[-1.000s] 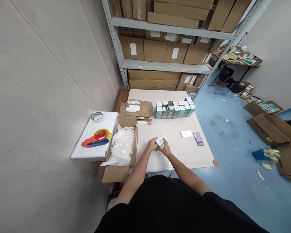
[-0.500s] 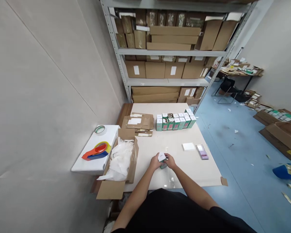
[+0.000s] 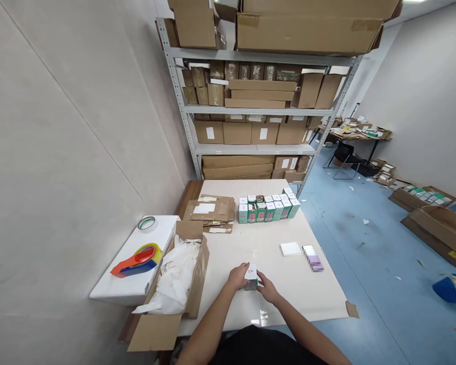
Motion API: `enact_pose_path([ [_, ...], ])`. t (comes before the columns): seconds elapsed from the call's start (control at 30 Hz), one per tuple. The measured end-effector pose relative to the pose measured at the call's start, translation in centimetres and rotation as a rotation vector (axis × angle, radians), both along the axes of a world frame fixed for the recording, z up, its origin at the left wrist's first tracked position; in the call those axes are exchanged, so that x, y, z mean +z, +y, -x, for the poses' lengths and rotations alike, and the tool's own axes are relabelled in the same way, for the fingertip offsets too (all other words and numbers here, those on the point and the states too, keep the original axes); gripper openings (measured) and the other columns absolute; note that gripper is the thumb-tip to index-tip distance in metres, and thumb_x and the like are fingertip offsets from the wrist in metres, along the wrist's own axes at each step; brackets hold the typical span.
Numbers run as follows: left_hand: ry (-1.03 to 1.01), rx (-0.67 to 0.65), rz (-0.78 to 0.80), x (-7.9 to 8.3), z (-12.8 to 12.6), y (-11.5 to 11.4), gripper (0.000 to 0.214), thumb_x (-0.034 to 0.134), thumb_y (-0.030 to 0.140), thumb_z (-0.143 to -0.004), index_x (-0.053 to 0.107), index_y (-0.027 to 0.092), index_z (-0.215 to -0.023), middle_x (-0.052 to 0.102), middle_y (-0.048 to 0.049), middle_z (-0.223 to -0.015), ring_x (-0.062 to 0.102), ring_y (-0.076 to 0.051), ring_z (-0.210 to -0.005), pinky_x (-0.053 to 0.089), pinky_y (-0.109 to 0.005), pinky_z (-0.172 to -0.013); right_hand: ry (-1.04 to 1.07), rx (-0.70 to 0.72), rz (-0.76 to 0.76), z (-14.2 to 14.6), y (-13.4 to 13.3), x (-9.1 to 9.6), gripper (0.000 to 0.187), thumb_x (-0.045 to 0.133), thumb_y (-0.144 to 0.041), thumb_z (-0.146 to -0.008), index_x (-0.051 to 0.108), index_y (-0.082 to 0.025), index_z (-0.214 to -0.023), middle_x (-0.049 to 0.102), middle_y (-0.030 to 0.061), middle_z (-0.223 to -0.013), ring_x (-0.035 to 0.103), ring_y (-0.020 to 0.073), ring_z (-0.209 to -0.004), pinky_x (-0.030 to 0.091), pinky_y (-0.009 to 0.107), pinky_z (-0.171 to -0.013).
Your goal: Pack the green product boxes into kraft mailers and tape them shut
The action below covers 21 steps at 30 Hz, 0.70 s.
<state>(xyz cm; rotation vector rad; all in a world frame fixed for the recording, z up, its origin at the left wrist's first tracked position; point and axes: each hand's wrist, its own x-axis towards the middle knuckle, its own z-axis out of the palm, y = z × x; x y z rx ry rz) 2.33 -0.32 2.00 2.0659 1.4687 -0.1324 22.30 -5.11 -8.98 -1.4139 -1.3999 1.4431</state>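
Note:
A small white-topped green carton (image 3: pixel 251 280) stands upright near the front of the table, with handwriting on its top. My left hand (image 3: pixel 238 277) grips its left side, the fingers reaching to the top edge. Against the right side rest the curled fingers of my right hand (image 3: pixel 268 289). Farther back, several similar green-and-white cartons (image 3: pixel 269 210) are lined up in rows, and a few of them have open tops. A flat white box (image 3: pixel 291 249) lies to the right of my hands, beside a blurred purple item (image 3: pixel 313 259).
On the left an open cardboard box (image 3: pixel 202 271) holds white plastic bags (image 3: pixel 175 276). Behind it lie flattened cartons (image 3: pixel 213 210). An orange-and-blue tape dispenser (image 3: pixel 135 263) and a tape roll (image 3: pixel 146 223) sit on a white surface. Shelving (image 3: pixel 251 149) with cardboard boxes stands behind the table.
The view has tipped upward, so everything appears lower. The carton's top looked tilted between my hands before; now it lies flat and level. My right fingers have shifted along its side.

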Motion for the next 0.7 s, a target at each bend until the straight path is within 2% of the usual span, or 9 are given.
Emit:
enact_pose_path([
  [0.2, 0.009, -0.064, 0.009, -0.4, 0.9, 0.5, 0.092, 0.07, 0.025, -0.075, 0.037, 0.026, -0.161, 0.038, -0.0068, -0.167, 0.046, -0.028, -0.147, 0.038, -0.038, -0.12, 0.042, 0.028, 0.085, 0.7, -0.4, 0.6, 0.083, 0.067, -0.024, -0.064, 0.057, -0.039, -0.145, 0.053, 0.0017, -0.156, 0.051, 0.0335, -0.143, 0.042, 0.054, -0.117],
  [0.37, 0.029, -0.106, -0.005, -1.1, 1.1, 1.5, 0.091, 0.072, 0.033, -0.072, 0.042, 0.026, -0.158, 0.048, -0.0092, -0.16, 0.052, -0.033, -0.141, 0.042, -0.043, -0.115, 0.055, 0.055, 0.051, 0.8, -0.2, -0.3, 0.085, 0.067, -0.026, -0.065, 0.055, -0.037, -0.148, 0.056, 0.0016, -0.153, 0.05, 0.0332, -0.144, 0.037, 0.055, -0.12],
  [0.43, -0.014, -0.109, 0.014, -1.2, 1.2, 2.2, 0.081, 0.071, 0.04, -0.075, 0.05, 0.027, -0.152, 0.057, -0.0092, -0.152, 0.057, -0.033, -0.136, 0.045, -0.043, -0.11, 0.049, 0.065, 0.041, 0.6, 0.1, -0.7, 0.084, 0.065, -0.026, -0.065, 0.055, -0.037, -0.148, 0.055, 0.0014, -0.154, 0.052, 0.0333, -0.143, 0.037, 0.055, -0.12],
  [0.5, -0.11, -0.092, 0.051, -1.1, 1.3, 2.7, 0.057, 0.063, 0.048, -0.083, 0.066, 0.027, -0.135, 0.069, -0.0085, -0.137, 0.063, -0.032, -0.127, 0.048, -0.041, -0.105, 0.037, 0.068, 0.054, 0.3, 0.3, -0.7, 0.082, 0.065, -0.025, -0.065, 0.056, -0.039, -0.146, 0.055, 0.0002, -0.155, 0.054, 0.0335, -0.141, 0.041, 0.054, -0.117],
  [0.53, -0.175, -0.063, 0.074, -1.0, 1.2, 2.9, 0.045, 0.056, 0.051, -0.088, 0.072, 0.027, -0.123, 0.074, -0.0077, -0.126, 0.067, -0.03, -0.121, 0.049, -0.039, -0.102, 0.027, 0.067, 0.065, 0.1, 0.3, -0.4, 0.082, 0.065, -0.024, -0.065, 0.057, -0.041, -0.145, 0.055, -0.0002, -0.154, 0.054, 0.0335, -0.14, 0.043, 0.052, -0.115],
  [0.6, -0.276, 0.059, 0.108, -1.0, 1.1, 3.1, 0.045, 0.044, 0.052, -0.095, 0.077, 0.022, -0.099, 0.078, -0.01, -0.108, 0.071, -0.03, -0.108, 0.051, -0.039, -0.097, 0.003, 0.063, 0.044, -0.2, 0.3, 0.5, 0.085, 0.066, -0.023, -0.064, 0.056, -0.037, -0.147, 0.054, 0.0025, -0.155, 0.053, 0.0328, -0.142, 0.04, 0.052, -0.118],
  [0.63, -0.327, 0.167, 0.113, -1.2, 1.0, 3.1, 0.047, 0.044, 0.054, -0.096, 0.076, 0.02, -0.095, 0.078, -0.0111, -0.103, 0.071, -0.03, -0.103, 0.051, -0.039, -0.094, -0.015, 0.064, 0.036, -0.3, 0.3, 1.0, 0.087, 0.067, -0.023, -0.064, 0.053, -0.034, -0.149, 0.054, 0.0043, -0.156, 0.051, 0.0326, -0.143, 0.037, 0.053, -0.12],
  [0.7, -0.458, 0.437, 0.093, -2.0, 0.6, 2.9, 0.042, 0.053, 0.053, -0.094, 0.074, 0.019, -0.105, 0.077, -0.0106, -0.102, 0.071, -0.028, -0.101, 0.052, -0.038, -0.092, -0.056, 0.074, 0.062, -0.4, 0.3, 1.6, 0.088, 0.067, -0.024, -0.067, 0.049, -0.032, -0.153, 0.053, 0.0049, -0.156, 0.052, 0.0318, -0.143, 0.035, 0.054, -0.121],
])
